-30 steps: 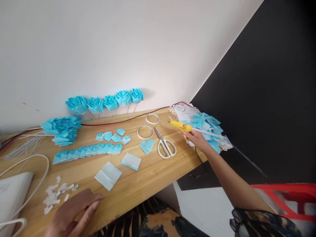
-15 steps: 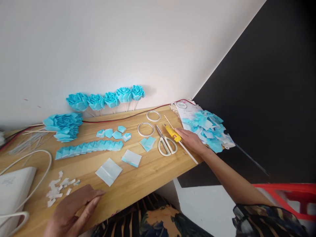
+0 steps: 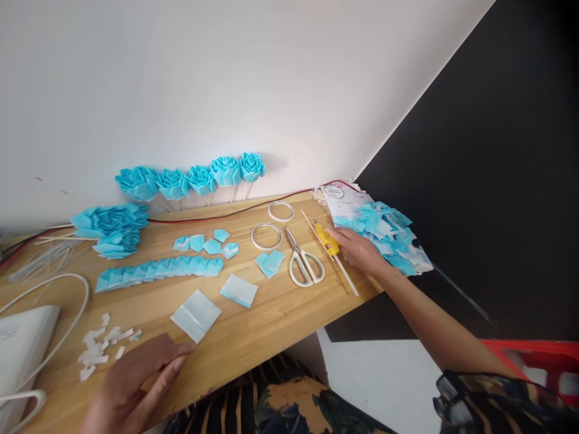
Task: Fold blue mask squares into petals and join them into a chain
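My right hand [image 3: 359, 248] grips a small yellow glue gun [image 3: 327, 239] at the right of the table. A white glue stick [image 3: 346, 276] sticks out behind it, and a thin wooden stick [image 3: 309, 222] lies alongside. Just left are scissors with white handles [image 3: 302, 268]. My left hand [image 3: 140, 377] rests near the front edge, fingers curled, thumb against the forefinger, and nothing shows in it. By its fingertips lies a pale blue square [image 3: 196, 316]. A second folded square [image 3: 239, 290] and a folded blue piece [image 3: 269, 263] lie farther right.
Blue flowers on sticks [image 3: 201, 179] lean against the wall. Larger blue flowers [image 3: 113, 226] lie at left, behind a row of folded petals [image 3: 158, 271]. Two rolls of tape [image 3: 266, 237], white scraps [image 3: 97, 346], a white box with a cable [image 3: 29, 337] and a blue cutout pile [image 3: 384, 232] surround the hands.
My right hand has shifted slightly right with the glue gun, lifting or turning it beside the wooden stick. My left hand stays in place; the view has moved a little.
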Action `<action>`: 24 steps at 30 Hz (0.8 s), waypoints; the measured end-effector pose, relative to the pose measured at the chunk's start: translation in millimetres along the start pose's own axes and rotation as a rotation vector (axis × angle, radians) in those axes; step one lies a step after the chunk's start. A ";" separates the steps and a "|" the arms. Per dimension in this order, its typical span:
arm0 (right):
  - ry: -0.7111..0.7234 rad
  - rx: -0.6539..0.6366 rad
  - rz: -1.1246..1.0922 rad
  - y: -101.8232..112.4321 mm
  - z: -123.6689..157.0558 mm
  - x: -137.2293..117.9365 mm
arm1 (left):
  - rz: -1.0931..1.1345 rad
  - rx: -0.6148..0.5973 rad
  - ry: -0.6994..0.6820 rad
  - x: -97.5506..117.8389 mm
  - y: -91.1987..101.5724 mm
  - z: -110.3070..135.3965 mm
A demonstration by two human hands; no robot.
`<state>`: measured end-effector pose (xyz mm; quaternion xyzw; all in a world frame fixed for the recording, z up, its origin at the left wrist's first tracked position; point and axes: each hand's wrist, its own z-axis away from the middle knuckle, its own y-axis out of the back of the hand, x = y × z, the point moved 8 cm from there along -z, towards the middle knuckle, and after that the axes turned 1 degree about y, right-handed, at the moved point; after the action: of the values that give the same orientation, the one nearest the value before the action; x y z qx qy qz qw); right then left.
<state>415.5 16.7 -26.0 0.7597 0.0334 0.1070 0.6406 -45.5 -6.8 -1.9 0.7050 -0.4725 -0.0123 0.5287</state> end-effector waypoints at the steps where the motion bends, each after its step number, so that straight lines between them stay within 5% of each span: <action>1: 0.002 0.001 -0.021 0.2 -1.7 -3.0 | 0.000 -0.006 0.016 -1.3 -0.9 0.3; 7: -0.086 0.016 -0.053 2.3 -6.6 6.1 | 0.015 -0.045 0.023 -3.4 -1.0 0.7; 15: -0.035 -0.070 -0.174 10.5 -11.8 7.9 | 0.054 -0.017 0.050 2.6 5.6 -5.5; 24: 0.023 0.028 -0.024 31.3 -52.1 -29.5 | 0.045 -0.040 0.102 -3.1 15.8 -16.0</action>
<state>373.3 56.0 9.4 0.7670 0.0512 0.1074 0.6305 -49.2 7.1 15.6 0.6831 -0.4605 0.0262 0.5663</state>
